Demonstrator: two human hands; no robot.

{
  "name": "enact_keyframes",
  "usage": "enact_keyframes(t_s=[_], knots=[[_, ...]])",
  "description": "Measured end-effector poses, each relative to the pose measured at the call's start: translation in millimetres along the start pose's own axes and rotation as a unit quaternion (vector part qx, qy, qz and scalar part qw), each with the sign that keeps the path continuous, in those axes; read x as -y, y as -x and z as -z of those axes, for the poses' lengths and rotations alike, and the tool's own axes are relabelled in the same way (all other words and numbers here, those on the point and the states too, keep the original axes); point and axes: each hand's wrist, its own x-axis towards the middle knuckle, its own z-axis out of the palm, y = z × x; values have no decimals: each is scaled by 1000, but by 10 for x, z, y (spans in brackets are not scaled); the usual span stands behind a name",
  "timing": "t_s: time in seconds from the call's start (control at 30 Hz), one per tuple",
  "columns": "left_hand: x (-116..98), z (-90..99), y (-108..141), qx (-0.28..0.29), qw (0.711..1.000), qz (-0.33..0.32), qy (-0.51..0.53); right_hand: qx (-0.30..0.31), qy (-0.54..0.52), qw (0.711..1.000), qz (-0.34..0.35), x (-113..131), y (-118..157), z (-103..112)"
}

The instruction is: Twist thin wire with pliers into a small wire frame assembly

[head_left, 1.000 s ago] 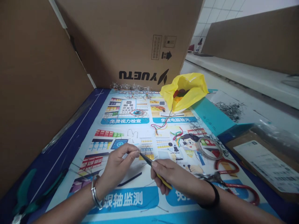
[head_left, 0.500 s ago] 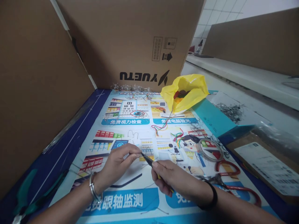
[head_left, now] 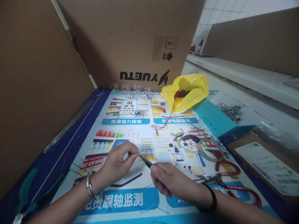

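Note:
Over the middle of the printed sheet (head_left: 130,202), my left hand (head_left: 120,160) pinches a thin wire, its finger and thumb pressed together. A silver bangle is on that wrist. My right hand (head_left: 167,179) is wrapped round dark-tipped pliers (head_left: 146,161), whose narrow jaws point up and left to the fingertips of my left hand. Whether the jaws grip the wire is too small to tell. Bent wire pieces (head_left: 133,134) lie just beyond my hands. Red, green and yellow cords (head_left: 178,137) lie farther right.
Red-handled scissors (head_left: 219,179) and a wire coil (head_left: 210,150) lie at right, near a wrapped package (head_left: 268,165). A yellow bag (head_left: 193,96) stands at the back. Green-handled pliers (head_left: 25,193) are at lower left. Cardboard (head_left: 130,37) walls off the back and left.
The pliers and my right hand have shifted slightly down and left, with the jaws tilted flatter. My left finger and thumb have moved slightly left.

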Motion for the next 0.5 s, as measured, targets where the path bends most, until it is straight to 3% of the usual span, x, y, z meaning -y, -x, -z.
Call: enact_keyframes(t_s=[0.3,0.5], knots=[[-133,8,-3,-7,998,33,-44,-41,122,990,65,-21,10,-34],[-141,51,-38,21,998,49,-43,-78,275,949,132,-25,-6,30]])
